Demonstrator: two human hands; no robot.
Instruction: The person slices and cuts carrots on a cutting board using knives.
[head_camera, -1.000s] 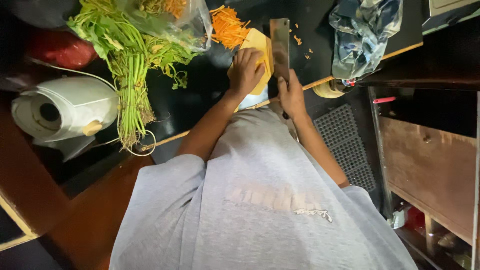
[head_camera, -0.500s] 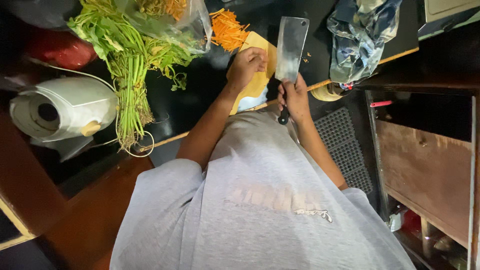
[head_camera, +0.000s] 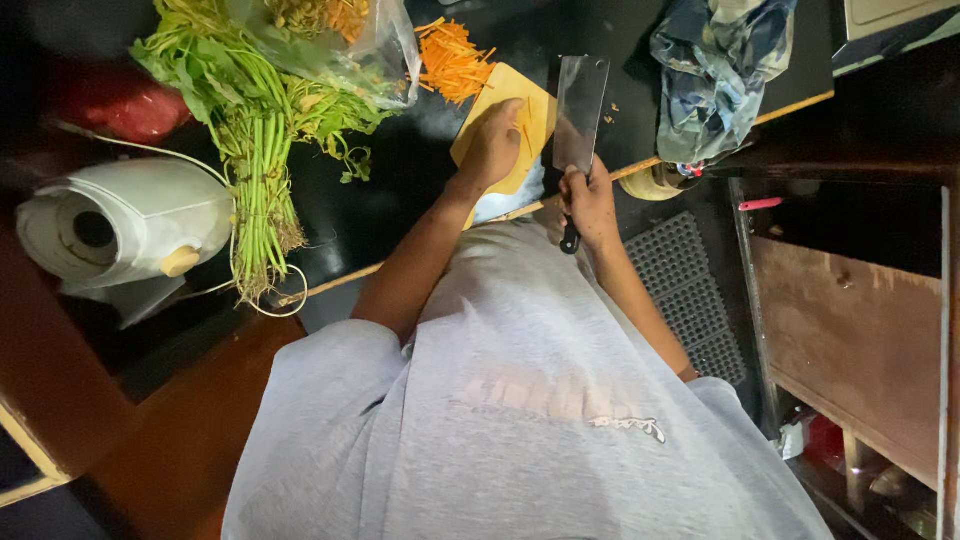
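Cleaver lifted off board, flat side now showing.

Right hand (head_camera: 592, 205) fingers wrapped tight on cleaver (head_camera: 581, 112) handle, blade raised beside board (head_camera: 508, 125); a second ago it stood edge-down, cutting. Left hand (head_camera: 492, 145) lies flat on board, fingers loosely spread, holding nothing. Carrot shreds (head_camera: 452, 60) piled just beyond. Likely a pause between cuts.

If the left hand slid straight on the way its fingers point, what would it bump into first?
The left hand lies on the yellow cutting board, fingers pointing toward the heap of shredded carrot. It would probably meet that heap first, just past the board's far edge.
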